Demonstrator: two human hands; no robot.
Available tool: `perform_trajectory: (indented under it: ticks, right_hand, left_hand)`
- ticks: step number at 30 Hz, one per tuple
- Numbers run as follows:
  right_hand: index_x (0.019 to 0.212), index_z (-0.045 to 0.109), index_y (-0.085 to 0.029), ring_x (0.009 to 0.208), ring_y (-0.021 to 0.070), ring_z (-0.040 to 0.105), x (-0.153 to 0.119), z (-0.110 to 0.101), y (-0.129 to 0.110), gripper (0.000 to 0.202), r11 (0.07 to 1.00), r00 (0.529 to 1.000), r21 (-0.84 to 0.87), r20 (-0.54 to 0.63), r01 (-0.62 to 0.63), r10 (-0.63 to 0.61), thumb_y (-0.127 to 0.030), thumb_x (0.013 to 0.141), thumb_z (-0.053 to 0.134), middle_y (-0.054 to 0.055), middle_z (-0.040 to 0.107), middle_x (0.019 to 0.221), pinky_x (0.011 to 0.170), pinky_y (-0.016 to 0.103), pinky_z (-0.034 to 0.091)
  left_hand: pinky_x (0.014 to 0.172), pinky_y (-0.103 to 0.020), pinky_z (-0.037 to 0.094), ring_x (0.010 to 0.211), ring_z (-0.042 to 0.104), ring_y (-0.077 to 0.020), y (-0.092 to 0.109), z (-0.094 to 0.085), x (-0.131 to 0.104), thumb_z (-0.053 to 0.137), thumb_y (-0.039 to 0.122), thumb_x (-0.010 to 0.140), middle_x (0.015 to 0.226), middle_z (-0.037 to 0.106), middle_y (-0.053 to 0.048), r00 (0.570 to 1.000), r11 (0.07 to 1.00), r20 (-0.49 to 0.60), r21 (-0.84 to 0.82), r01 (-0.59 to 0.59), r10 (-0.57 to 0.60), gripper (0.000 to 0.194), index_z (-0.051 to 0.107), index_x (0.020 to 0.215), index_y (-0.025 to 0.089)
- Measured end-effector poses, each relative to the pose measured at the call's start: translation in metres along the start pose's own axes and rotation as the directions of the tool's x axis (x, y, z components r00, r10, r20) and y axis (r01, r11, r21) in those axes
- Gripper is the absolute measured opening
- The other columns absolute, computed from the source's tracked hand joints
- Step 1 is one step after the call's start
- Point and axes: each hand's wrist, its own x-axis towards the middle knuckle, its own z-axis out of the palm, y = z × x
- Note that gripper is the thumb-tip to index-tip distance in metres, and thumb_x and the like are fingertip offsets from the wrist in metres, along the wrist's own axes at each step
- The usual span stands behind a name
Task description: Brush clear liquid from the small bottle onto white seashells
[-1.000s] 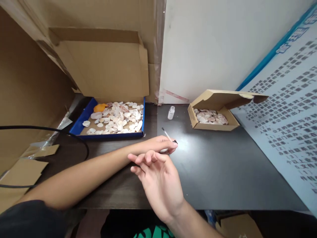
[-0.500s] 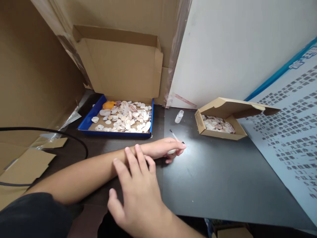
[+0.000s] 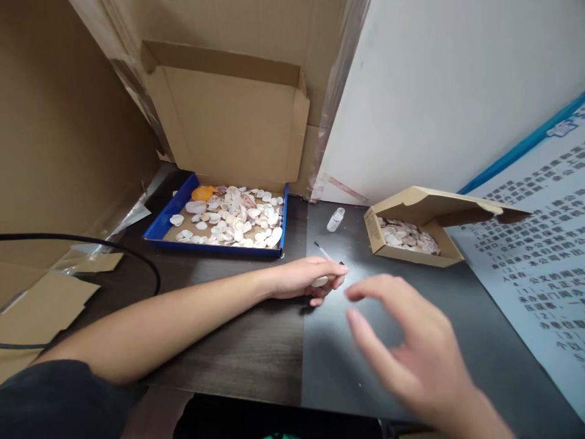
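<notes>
My left hand [image 3: 304, 277] rests low over the table, its fingers closed. A pale seashell [image 3: 320, 281] shows between the curled fingers and the thumb. A thin applicator brush [image 3: 322, 249] with a dark tip also pokes out of that hand, pointing up and left. My right hand [image 3: 411, 347] hangs in the air to the right, thumb and index finger apart, with nothing between them. It is slightly blurred. Beyond the left hand, a small glass bottle [image 3: 336, 220] stands uncapped on the dark table.
At the back left, a blue-edged cardboard box [image 3: 214, 248] lies open with many shells [image 3: 240, 219] and an orange piece [image 3: 203, 193]. A smaller carton [image 3: 414, 256] of shells sits at right beside a printed sheet [image 3: 539, 274]. A black cable [image 3: 114, 245] curves in from the left.
My right hand has left my left forearm and swung right, over the grey part of the table. My left hand keeps its hold on the shell and brush. The view has shifted slightly.
</notes>
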Motion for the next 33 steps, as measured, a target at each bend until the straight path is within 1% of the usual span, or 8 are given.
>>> perform_trajectory:
  ticks: [3,6,12,16,19,24,29,33]
  right_hand:
    - [0.094,0.059,-0.021,0.067,0.0209,0.064,0.014,-0.004,0.041,0.011,0.972,0.984,-0.229,0.176,0.045,-0.004,-0.029,0.089,0.062,0.002,0.068,0.080,0.062,0.033,0.045]
    - [0.091,0.058,-0.020,0.061,0.0201,0.062,0.023,0.013,0.064,0.013,0.953,0.961,-0.272,0.270,0.130,-0.054,-0.029,0.086,0.066,0.001,0.065,0.074,0.058,0.032,0.043]
    - [0.089,0.058,-0.018,0.064,0.0187,0.062,0.023,0.023,0.085,0.004,0.978,0.978,-0.136,0.158,0.158,-0.136,-0.020,0.092,0.055,0.002,0.064,0.073,0.061,0.030,0.046]
    - [0.102,0.059,-0.019,0.067,0.0160,0.063,0.009,0.010,0.107,0.008,0.999,0.997,-0.031,0.066,-0.036,0.038,-0.025,0.095,0.059,0.002,0.065,0.080,0.063,0.027,0.050]
    - [0.108,0.061,-0.021,0.068,0.0160,0.063,0.000,0.004,0.120,0.013,0.990,0.990,0.044,0.052,-0.133,0.131,-0.024,0.096,0.058,0.002,0.065,0.082,0.064,0.028,0.051]
    - [0.113,0.063,-0.022,0.072,0.0163,0.061,-0.003,0.003,0.124,0.018,0.979,0.984,0.130,0.100,-0.157,0.145,-0.021,0.096,0.059,0.004,0.065,0.087,0.068,0.030,0.052]
    - [0.115,0.066,-0.019,0.068,0.0139,0.058,-0.001,0.008,0.122,0.022,0.972,0.988,0.193,0.102,-0.135,0.117,-0.017,0.093,0.062,0.001,0.059,0.079,0.067,0.028,0.050]
    - [0.113,0.067,-0.019,0.067,0.0138,0.057,-0.002,0.008,0.122,0.021,0.972,0.991,0.193,0.064,-0.131,0.121,-0.017,0.093,0.063,0.001,0.057,0.079,0.066,0.028,0.049]
  left_hand:
    - [0.043,-0.021,0.033,0.046,0.031,-0.0065,0.000,0.002,0.000,0.063,0.054,0.087,0.060,0.037,0.008,0.998,0.999,-0.049,-0.013,-0.038,0.037,0.041,0.049,0.072,0.018]
    - [0.042,-0.020,0.035,0.046,0.034,-0.0060,-0.001,0.005,0.001,0.065,0.053,0.084,0.062,0.038,0.008,0.993,0.998,-0.098,0.010,-0.064,0.065,0.041,0.047,0.072,0.019]
    - [0.041,-0.020,0.040,0.046,0.032,-0.0072,-0.003,0.002,0.004,0.061,0.054,0.086,0.057,0.035,0.008,0.990,0.998,-0.130,0.000,-0.059,0.059,0.038,0.050,0.076,0.019]
    - [0.041,-0.019,0.043,0.050,0.035,-0.0082,-0.003,-0.002,0.004,0.057,0.031,0.082,0.064,0.038,0.007,0.994,0.990,-0.113,-0.140,-0.002,-0.014,0.015,0.047,0.088,0.021]
    - [0.042,-0.015,0.038,0.049,0.037,-0.0075,-0.003,-0.004,0.006,0.056,0.022,0.081,0.061,0.039,0.009,0.980,0.993,-0.201,-0.114,-0.010,-0.013,0.017,0.043,0.091,0.022]
    - [0.046,-0.018,0.043,0.051,0.052,-0.0079,-0.004,-0.003,0.010,0.057,0.027,0.092,0.068,0.054,0.007,0.953,0.999,-0.300,-0.017,-0.038,0.031,0.019,0.039,0.095,0.024]
    - [0.056,-0.024,0.051,0.061,0.061,-0.0099,-0.005,-0.001,0.012,0.069,0.034,0.088,0.078,0.058,0.005,0.923,0.994,-0.370,0.013,-0.110,0.107,0.032,0.042,0.100,0.022]
    - [0.071,-0.027,0.053,0.075,0.068,-0.0125,-0.005,-0.001,0.012,0.078,0.040,0.082,0.082,0.064,0.001,0.918,0.993,-0.386,-0.040,-0.112,0.088,0.042,0.049,0.103,0.018]
